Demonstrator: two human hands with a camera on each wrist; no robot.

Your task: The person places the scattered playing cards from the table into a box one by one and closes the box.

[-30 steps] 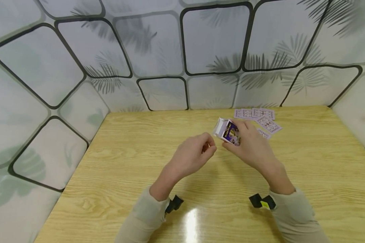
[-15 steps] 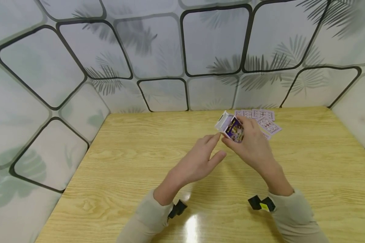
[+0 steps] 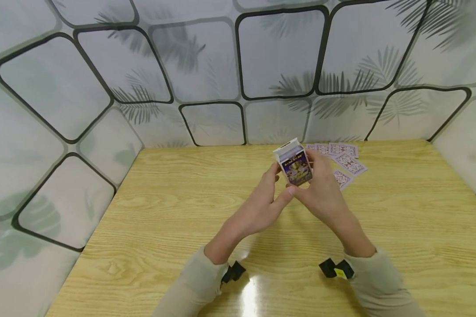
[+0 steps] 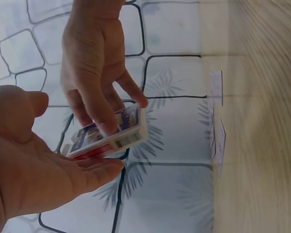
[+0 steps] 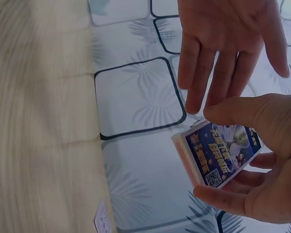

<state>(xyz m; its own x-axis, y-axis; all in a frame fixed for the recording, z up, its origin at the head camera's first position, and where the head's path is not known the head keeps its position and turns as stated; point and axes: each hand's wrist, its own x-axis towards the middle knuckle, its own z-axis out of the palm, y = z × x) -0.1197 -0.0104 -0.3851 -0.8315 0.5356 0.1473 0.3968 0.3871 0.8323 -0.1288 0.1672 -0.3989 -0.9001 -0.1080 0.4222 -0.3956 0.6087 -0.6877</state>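
A small purple card box (image 3: 297, 169) with a gold trophy printed on its front is held up above the table. My right hand (image 3: 324, 193) grips it by its edges, thumb on one side and fingers on the other. The white top flap (image 3: 287, 146) is raised. My left hand (image 3: 255, 209) is close on the box's left side, its fingers straight. In the left wrist view, those fingers (image 4: 99, 175) lie along the underside of the box (image 4: 106, 141); whether they bear any weight is unclear. The right wrist view shows the left palm (image 5: 220, 29) spread flat.
Several patterned playing cards (image 3: 351, 164) lie face down, partly overlapping, on the wooden table (image 3: 162, 211) behind my right hand. A patterned cloth wall (image 3: 277, 53) rises at the table's back edge, and more cloth stands at the sides.
The box has turned more upright, its front now facing me. My left hand has uncurled its fingers and moved up to the box's left side. The right hand keeps its hold.
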